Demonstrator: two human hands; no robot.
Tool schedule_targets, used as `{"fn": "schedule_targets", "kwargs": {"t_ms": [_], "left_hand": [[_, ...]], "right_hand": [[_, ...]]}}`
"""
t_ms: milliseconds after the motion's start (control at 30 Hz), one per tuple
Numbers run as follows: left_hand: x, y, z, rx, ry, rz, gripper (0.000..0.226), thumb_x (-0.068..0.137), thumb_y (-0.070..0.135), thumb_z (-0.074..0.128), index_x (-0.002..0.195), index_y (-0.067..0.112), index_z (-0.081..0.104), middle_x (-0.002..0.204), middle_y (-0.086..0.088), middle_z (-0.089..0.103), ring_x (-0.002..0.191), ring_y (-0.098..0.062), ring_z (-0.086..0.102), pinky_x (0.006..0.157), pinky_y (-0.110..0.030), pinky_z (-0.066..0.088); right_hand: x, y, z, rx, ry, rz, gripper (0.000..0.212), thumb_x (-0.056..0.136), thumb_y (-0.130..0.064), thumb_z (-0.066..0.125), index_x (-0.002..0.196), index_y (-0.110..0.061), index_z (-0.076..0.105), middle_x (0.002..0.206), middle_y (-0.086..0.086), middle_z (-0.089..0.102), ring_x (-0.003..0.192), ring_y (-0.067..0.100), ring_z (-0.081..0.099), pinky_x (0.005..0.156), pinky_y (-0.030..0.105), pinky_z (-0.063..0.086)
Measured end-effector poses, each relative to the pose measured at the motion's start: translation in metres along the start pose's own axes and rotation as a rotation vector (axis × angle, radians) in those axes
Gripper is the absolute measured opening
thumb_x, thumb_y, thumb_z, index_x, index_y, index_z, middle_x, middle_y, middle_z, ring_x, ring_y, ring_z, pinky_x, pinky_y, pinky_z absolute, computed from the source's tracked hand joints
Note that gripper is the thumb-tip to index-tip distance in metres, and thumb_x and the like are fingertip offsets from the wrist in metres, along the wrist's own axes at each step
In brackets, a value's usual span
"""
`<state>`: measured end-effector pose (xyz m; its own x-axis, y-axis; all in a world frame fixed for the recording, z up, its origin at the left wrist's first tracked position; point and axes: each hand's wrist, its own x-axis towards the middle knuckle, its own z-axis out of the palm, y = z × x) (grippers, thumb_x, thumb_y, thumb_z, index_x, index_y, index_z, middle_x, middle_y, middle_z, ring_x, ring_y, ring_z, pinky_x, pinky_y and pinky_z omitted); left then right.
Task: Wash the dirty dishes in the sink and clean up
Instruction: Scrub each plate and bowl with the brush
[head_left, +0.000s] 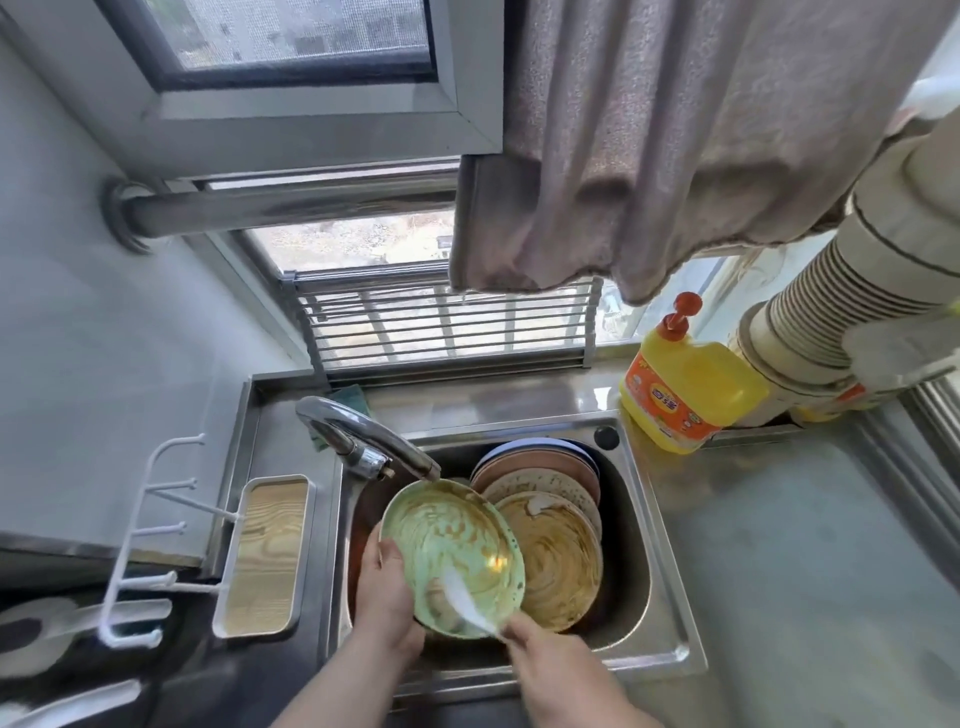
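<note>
Head view
Right hand (550, 660): nearest the camera, at the near rim of the sink; fingers (519, 631) pinch the handle of a white utensil (465, 597), apparently a spoon, blurred, whose broad end lies against the inside of the green plate.
Left hand (387, 592): beside the right hand, to its left; fingers curled round the left edge of the green plate, thumb lying over the rim onto the inner face.
Green plate (452, 556): held tilted over the sink, inner face turned toward the camera, smeared with brown sauce; its far rim sits just under the faucet spout.
Faucet (363, 441): chrome, mounted at the sink's far left corner, spout reaching right over the basin; whether water runs cannot be told.
Sink (660, 597): steel basin set into the steel surface (805, 545).
Dirty plates (556, 545): a stack leaning in the right half of the basin behind the green plate; the front one is coated in brown sauce, pinkish plates stand behind it.
Detergent bottle (685, 389): yellow with an orange label and red pump, standing on the surface at the sink's far right corner.
Tray (265, 556): white-rimmed, wood-patterned, left of the sink.
Hook rack (145, 525): white, on the wall left of the tray.
Folding rack (447, 327): metal bars, upright against the window behind the sink.
Cloth (649, 156): grey-brown, hanging above the sink.
</note>
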<state>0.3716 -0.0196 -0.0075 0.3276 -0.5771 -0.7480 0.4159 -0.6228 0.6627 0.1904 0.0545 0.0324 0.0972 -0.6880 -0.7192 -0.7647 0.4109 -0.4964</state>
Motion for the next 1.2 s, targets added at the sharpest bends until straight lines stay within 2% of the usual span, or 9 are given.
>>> {"fn": "schedule_targets", "kwargs": {"t_ms": [133, 233, 367, 433, 633, 767, 867, 1000, 1200], "left_hand": [[-0.011, -0.019, 0.009, 0.001, -0.007, -0.023, 0.033, 0.115, 0.030, 0.034, 0.141, 0.025, 0.053, 0.118, -0.013, 0.070, 0.096, -0.030, 0.071, 0.057, -0.036, 0.061], [0.002, -0.004, 0.007, -0.020, 0.004, 0.014, 0.034, 0.114, 0.036, 0.035, 0.140, 0.026, 0.054, 0.121, -0.010, 0.067, 0.095, -0.030, 0.069, 0.059, -0.045, 0.062], [0.023, 0.006, 0.002, 0.011, 0.068, 0.065, 0.040, 0.114, 0.038, 0.035, 0.147, 0.021, 0.050, 0.136, -0.015, 0.062, 0.102, -0.033, 0.066, 0.082, -0.048, 0.056], [0.013, -0.002, 0.004, 0.029, 0.050, 0.061, 0.035, 0.114, 0.036, 0.036, 0.139, 0.019, 0.053, 0.126, -0.017, 0.066, 0.099, -0.034, 0.069, 0.076, -0.044, 0.058], [-0.004, -0.009, 0.005, -0.054, -0.002, -0.090, 0.039, 0.112, 0.048, 0.034, 0.141, 0.030, 0.054, 0.131, -0.010, 0.067, 0.114, -0.037, 0.067, 0.080, -0.062, 0.061], [0.011, 0.005, -0.005, -0.059, 0.048, -0.024, 0.044, 0.113, 0.042, 0.032, 0.153, 0.030, 0.046, 0.144, -0.009, 0.058, 0.129, -0.038, 0.058, 0.094, -0.056, 0.052], [0.007, -0.003, -0.002, -0.063, 0.064, -0.012, 0.041, 0.114, 0.040, 0.031, 0.149, 0.030, 0.048, 0.139, -0.013, 0.062, 0.119, -0.038, 0.064, 0.094, -0.059, 0.056], [-0.010, -0.017, 0.010, -0.100, 0.009, -0.023, 0.036, 0.115, 0.036, 0.031, 0.144, 0.027, 0.050, 0.115, -0.011, 0.070, 0.099, -0.031, 0.070, 0.074, -0.046, 0.062], [-0.003, -0.005, 0.001, 0.014, -0.012, -0.018, 0.034, 0.113, 0.042, 0.036, 0.141, 0.041, 0.056, 0.127, -0.007, 0.066, 0.114, -0.034, 0.067, 0.094, -0.064, 0.056]], "right_hand": [[0.043, -0.033, -0.015, -0.135, 0.095, -0.065, 0.025, 0.106, -0.025, 0.033, 0.122, -0.041, 0.043, 0.107, 0.011, 0.068, 0.096, 0.037, 0.065, 0.078, 0.044, 0.055], [0.048, 0.000, -0.048, -0.281, 0.137, 0.067, 0.037, 0.097, -0.010, 0.034, 0.121, -0.037, 0.041, 0.104, 0.009, 0.067, 0.091, 0.035, 0.066, 0.077, 0.046, 0.059], [-0.003, 0.005, -0.016, -0.098, 0.013, 0.019, 0.015, 0.104, -0.029, 0.032, 0.113, -0.036, 0.041, 0.107, 0.012, 0.067, 0.100, 0.039, 0.065, 0.087, 0.045, 0.054], [-0.003, -0.023, -0.003, -0.038, -0.033, -0.060, 0.018, 0.106, -0.037, 0.032, 0.118, -0.037, 0.046, 0.117, 0.015, 0.067, 0.108, 0.039, 0.063, 0.090, 0.044, 0.050], [0.064, -0.017, -0.053, -0.301, 0.124, 0.078, 0.044, 0.095, -0.011, 0.028, 0.126, -0.040, 0.040, 0.113, 0.012, 0.064, 0.098, 0.037, 0.063, 0.072, 0.041, 0.049], [0.012, 0.022, -0.035, -0.205, 0.042, 0.085, 0.019, 0.102, -0.025, 0.031, 0.112, -0.040, 0.037, 0.100, 0.008, 0.063, 0.092, 0.035, 0.064, 0.078, 0.043, 0.053], [-0.007, -0.010, -0.007, -0.050, -0.044, -0.046, 0.013, 0.105, -0.041, 0.033, 0.111, -0.038, 0.043, 0.109, 0.011, 0.068, 0.100, 0.034, 0.062, 0.088, 0.043, 0.051], [0.038, -0.051, -0.014, -0.109, 0.084, -0.071, 0.023, 0.105, -0.027, 0.030, 0.117, -0.039, 0.046, 0.108, 0.011, 0.068, 0.096, 0.035, 0.065, 0.079, 0.044, 0.052], [0.023, 0.031, -0.036, -0.154, 0.095, 0.130, 0.007, 0.103, -0.033, 0.031, 0.100, -0.035, 0.036, 0.095, 0.002, 0.064, 0.088, 0.032, 0.065, 0.072, 0.039, 0.050]]}}
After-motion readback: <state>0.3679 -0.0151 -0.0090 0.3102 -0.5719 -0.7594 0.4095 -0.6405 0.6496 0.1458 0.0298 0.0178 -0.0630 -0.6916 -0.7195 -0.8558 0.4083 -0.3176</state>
